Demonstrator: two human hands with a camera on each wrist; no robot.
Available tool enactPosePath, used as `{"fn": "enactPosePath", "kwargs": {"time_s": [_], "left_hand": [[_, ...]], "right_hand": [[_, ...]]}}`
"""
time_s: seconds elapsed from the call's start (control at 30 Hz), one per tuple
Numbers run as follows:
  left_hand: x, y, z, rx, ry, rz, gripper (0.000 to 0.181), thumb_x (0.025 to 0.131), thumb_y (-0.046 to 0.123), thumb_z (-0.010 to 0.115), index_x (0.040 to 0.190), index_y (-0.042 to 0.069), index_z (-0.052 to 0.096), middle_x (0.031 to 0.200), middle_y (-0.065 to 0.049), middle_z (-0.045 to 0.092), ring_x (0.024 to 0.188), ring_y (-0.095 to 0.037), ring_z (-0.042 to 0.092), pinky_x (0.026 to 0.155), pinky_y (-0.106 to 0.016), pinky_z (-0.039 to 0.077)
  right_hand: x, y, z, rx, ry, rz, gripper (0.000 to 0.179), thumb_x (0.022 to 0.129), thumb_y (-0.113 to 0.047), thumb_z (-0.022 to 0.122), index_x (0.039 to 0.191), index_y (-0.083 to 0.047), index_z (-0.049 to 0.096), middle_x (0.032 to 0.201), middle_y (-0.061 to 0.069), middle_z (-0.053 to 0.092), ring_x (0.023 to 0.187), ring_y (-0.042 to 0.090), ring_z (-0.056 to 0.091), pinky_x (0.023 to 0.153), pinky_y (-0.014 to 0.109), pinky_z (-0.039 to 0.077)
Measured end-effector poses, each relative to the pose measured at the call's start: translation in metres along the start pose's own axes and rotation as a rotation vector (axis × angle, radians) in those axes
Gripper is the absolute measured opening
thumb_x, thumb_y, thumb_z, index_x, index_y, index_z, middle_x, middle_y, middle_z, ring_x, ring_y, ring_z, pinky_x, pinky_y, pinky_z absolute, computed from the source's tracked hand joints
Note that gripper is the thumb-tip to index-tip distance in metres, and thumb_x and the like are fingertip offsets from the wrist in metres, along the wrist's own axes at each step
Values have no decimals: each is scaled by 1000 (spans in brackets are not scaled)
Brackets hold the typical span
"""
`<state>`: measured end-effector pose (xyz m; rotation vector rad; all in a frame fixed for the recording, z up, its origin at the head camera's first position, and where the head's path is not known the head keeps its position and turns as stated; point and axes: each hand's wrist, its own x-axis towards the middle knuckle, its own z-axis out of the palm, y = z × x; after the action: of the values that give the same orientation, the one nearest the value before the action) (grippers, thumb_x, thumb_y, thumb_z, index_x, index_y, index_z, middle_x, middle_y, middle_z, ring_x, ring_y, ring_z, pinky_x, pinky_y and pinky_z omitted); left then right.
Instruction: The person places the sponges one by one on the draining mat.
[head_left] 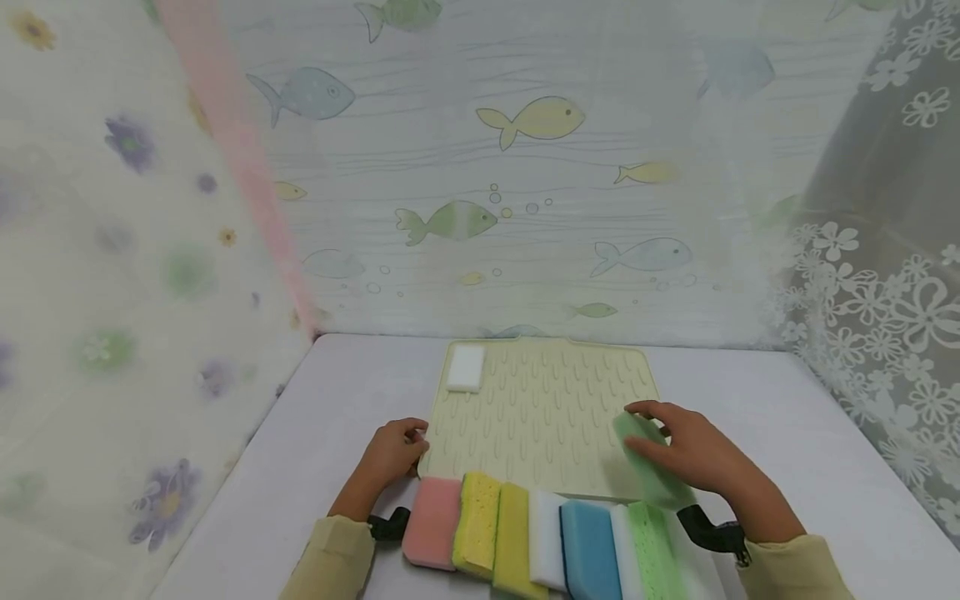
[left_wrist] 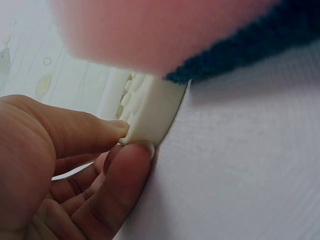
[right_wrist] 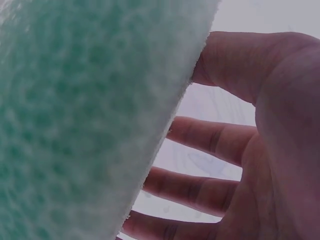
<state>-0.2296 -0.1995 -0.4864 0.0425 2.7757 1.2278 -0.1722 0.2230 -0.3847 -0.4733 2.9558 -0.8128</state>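
Note:
My left hand (head_left: 390,454) pinches the near left corner of a cream textured mat (head_left: 540,425) between thumb and fingers; the left wrist view shows the mat's thick raised edge (left_wrist: 157,112) there. My right hand (head_left: 697,446) holds a light green sponge (head_left: 654,477), tilted over the mat's right side. Close up in the right wrist view, this sponge (right_wrist: 90,115) has a porous face, with thumb and fingers spread along its edge. A white sponge (head_left: 466,368) lies at the mat's far left corner. Beside my left hand sits a pink sponge (left_wrist: 135,35) with a dark blue scouring layer.
Along the mat's near edge stands a row of sponges, among them a yellow one (head_left: 477,523), a blue one (head_left: 589,546) and a bright green one (head_left: 656,542). A white-covered table (head_left: 345,375) lies beneath. Fish-printed curtain (head_left: 450,283) hangs behind it.

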Motion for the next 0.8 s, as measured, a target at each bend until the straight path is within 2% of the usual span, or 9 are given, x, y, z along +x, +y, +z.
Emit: {"fn": "enactPosePath", "kwargs": {"time_s": [0.27,0.8], "left_hand": [[0,-1,1,12,-1,-5,37,92,13,64,127,5,61,98,-7,65,68,-13,59,52,-29,50],[0,1,0,40,-4,-11,37,92,14,65,128,6,61,99,-6,66,68,-12,59,53,-28,49]], "right_hand": [[15,-12,-1,13,12,-21,55,92,-47,61,135,-13,55,134,16,57,107,35,62,82,48,52],[44,-33,9,45,-5,5,49,93,-44,60,133,-16,56,127,17,61,102,30,64,76,40,53]]}}
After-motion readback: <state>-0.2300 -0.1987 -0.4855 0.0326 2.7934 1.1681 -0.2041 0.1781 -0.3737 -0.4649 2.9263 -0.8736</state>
